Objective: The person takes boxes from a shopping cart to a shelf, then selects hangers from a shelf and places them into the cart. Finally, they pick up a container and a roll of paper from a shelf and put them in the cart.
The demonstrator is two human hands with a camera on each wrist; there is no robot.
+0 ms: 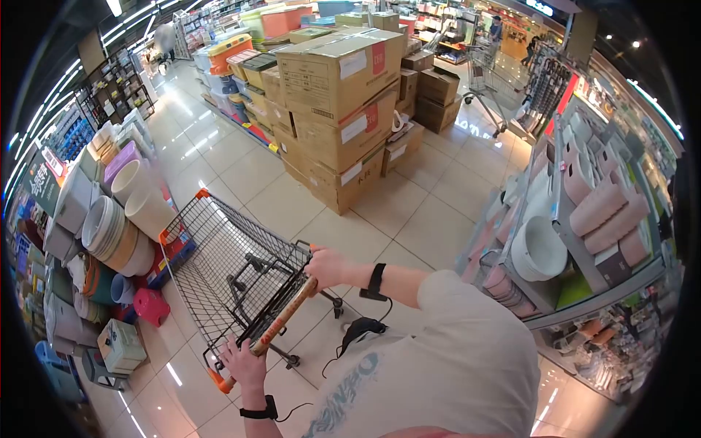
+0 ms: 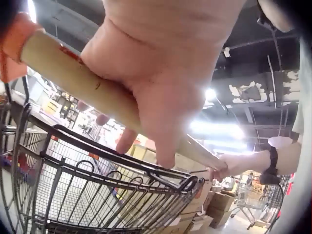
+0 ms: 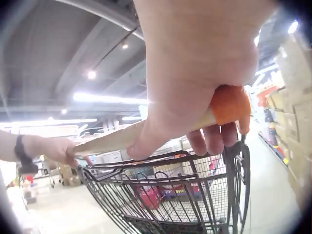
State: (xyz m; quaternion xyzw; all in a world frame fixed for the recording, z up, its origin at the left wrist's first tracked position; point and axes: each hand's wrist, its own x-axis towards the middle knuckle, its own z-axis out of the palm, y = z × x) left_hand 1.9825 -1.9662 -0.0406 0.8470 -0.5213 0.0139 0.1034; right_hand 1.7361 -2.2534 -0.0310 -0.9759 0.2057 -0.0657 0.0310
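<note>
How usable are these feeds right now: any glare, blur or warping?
Head view: strong fisheye bending, dark corners, ceiling lights glaring off floor tiles. Left wrist view: left hand gripping the cart handle fills the frame, soft; lamps blown out. Right wrist view: right hand blurred close up, cart basket clearer.

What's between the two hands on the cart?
Only bare handle lies between the left hand and right hand, seen in the head view.

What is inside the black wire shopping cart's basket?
No goods show inside the black wire shopping cart; only floor tiles and its underframe through the mesh. The beige handle hides its rear edge.
</note>
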